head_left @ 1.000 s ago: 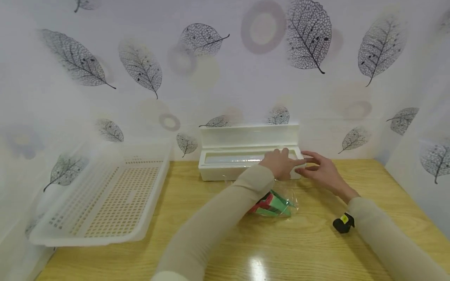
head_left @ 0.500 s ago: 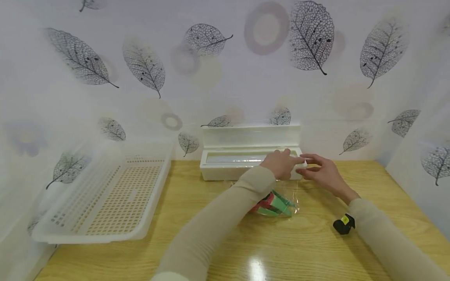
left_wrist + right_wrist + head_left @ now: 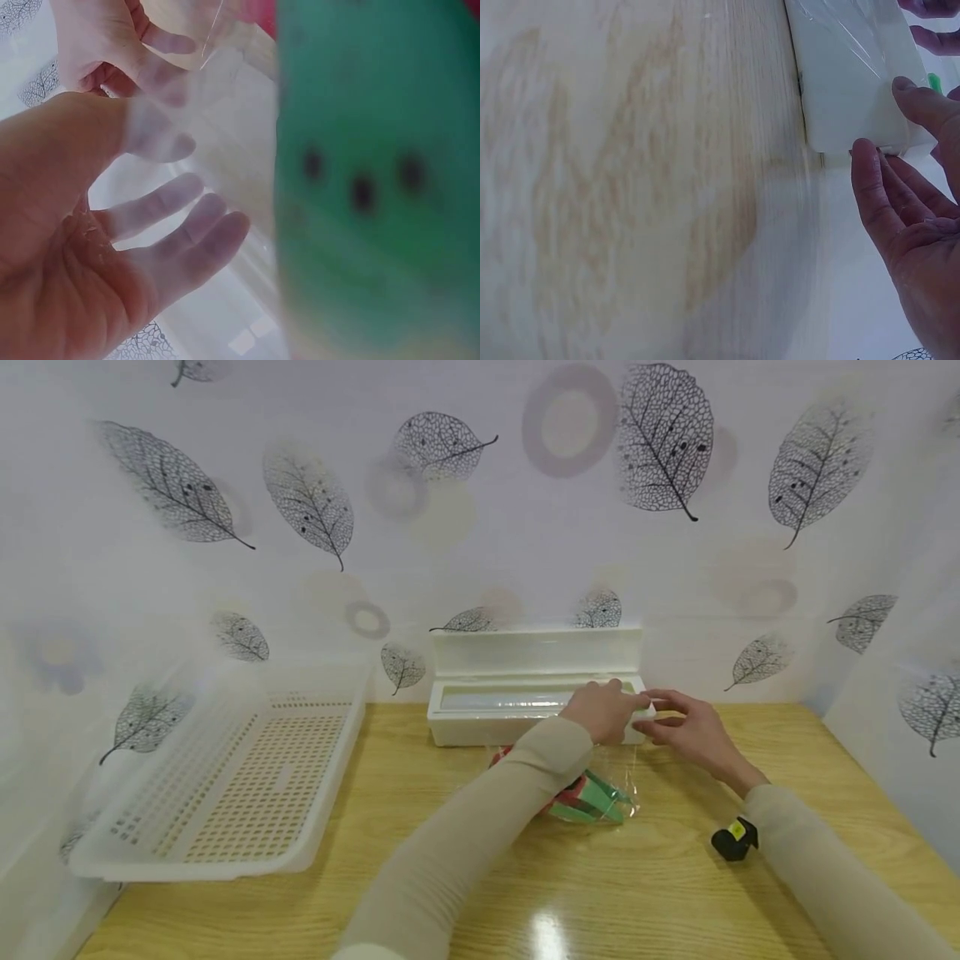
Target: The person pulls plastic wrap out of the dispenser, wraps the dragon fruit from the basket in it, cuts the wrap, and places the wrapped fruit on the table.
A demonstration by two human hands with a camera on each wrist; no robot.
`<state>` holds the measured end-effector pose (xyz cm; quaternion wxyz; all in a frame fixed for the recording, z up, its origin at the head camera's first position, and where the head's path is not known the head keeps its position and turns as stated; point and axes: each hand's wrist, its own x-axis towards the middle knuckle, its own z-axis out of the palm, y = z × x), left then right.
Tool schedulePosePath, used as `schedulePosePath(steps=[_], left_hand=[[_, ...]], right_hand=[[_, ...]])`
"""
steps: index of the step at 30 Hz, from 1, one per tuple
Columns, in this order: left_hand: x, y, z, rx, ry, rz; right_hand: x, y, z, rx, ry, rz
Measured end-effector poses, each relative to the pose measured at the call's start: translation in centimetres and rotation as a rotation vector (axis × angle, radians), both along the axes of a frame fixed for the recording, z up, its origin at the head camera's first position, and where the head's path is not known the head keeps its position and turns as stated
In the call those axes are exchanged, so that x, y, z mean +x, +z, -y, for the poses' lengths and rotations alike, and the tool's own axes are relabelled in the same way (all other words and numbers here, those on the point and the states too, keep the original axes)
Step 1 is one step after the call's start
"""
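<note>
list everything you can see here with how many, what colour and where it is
wall covering: 1 visible, pale with dark leaf prints, behind the table
table: 1, yellowish wood, under everything
basket: 1, white, left side
box: 1, white, lid raised, back middle
clear film: count unclear, transparent, in front of the box
printed item: count unclear, green and red, under the left sleeve in the head view, partly hidden
small object: 1, black and yellow, beside the right sleeve, identity unclear
sleeves: 2, beige, reaching in from the near side
left hand: 1, bare, over the box's right part
right hand: 1, bare, at the box's right end
</note>
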<state>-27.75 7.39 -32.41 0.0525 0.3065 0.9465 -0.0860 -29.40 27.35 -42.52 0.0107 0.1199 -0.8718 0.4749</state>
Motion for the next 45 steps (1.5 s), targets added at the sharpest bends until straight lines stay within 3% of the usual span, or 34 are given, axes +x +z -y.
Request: schedulePosePath(steps=[20,29,45], left_hand=[[-0.31,-0.36,-0.23,0.019,0.018,0.01],[-0.43,-0.09,-0.26,0.008,0.052,0.054],[-0.72,0.09,0.03,0.063,0.037,0.079]], right_hand=[[0.12,-0.23,-0.02,0.014,-0.012,0.006],[-0.06,-0.48,-0.19,0.004,-0.01,-0.017],[0.01,-0.3,-0.03,-0.018,-0.009,0.007]])
